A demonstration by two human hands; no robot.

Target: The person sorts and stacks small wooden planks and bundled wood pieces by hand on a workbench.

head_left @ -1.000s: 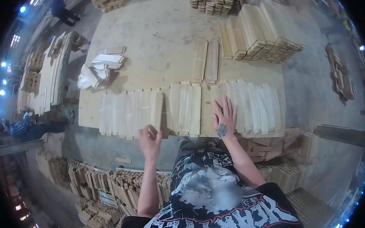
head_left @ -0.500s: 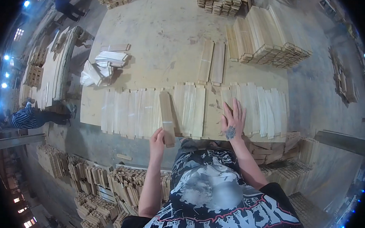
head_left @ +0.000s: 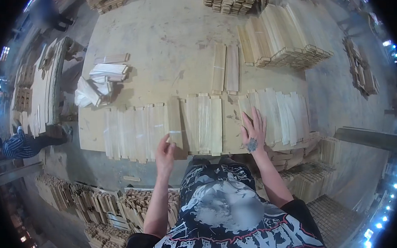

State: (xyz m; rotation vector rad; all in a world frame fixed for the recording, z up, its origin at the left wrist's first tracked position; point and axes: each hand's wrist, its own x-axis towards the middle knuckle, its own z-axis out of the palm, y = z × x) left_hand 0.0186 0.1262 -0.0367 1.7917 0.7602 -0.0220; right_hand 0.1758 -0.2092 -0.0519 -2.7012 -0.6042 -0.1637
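Along the near side of the table lies a row of pale wooden planks side by side. My left hand is at the lower left edge of a slightly darker plank, thumb and forefinger apart and no longer wrapped round it. That plank lies within the left part of the row. My right hand rests with spread fingers on the left edge of the right-hand group of planks. Bare tabletop separates this group from a light plank ending the left group.
Two loose planks lie beyond the row. A large plank stack stands back right, and white-surfaced pieces lie in a heap at left. A person in a striped top is at another table, far left. Racks of planks stand behind me.
My left hand has loosened from the darker plank and shifted slightly left. The plank's near end has come down into line with the row. My right hand stays on the planks.
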